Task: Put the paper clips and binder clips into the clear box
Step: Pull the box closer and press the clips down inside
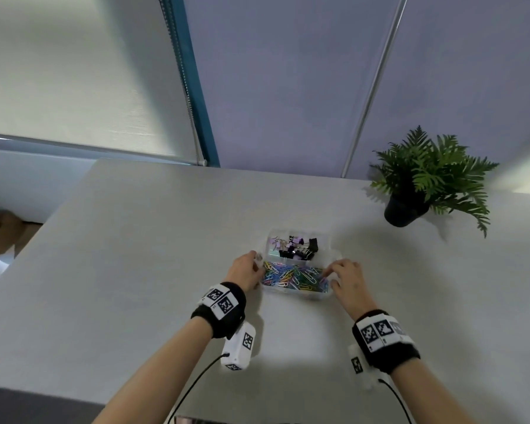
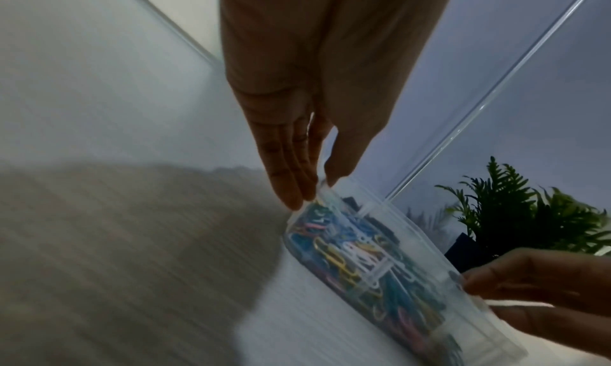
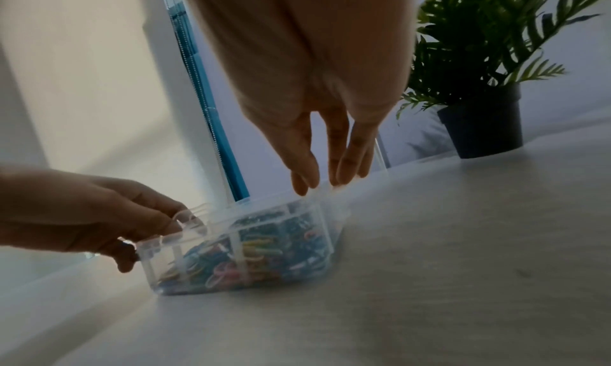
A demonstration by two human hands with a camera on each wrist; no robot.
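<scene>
The clear box (image 1: 326,237) stands on the grey table, split into two compartments. Black and purple binder clips (image 1: 297,247) fill the far compartment. Coloured paper clips (image 1: 291,276) fill the near one, also seen through the wall in the left wrist view as paper clips (image 2: 357,262). My left hand (image 1: 259,262) pinches the box's left end, thumb and fingers meeting on the rim (image 2: 325,196). My right hand (image 1: 331,275) pinches the right end; its fingertips (image 3: 299,188) close over the box (image 3: 332,215) at its rim.
A green potted plant (image 1: 426,179) in a dark pot stands at the table's back right. The table (image 1: 135,240) stretches wide to the left and toward me. A wall and a window blind lie behind it.
</scene>
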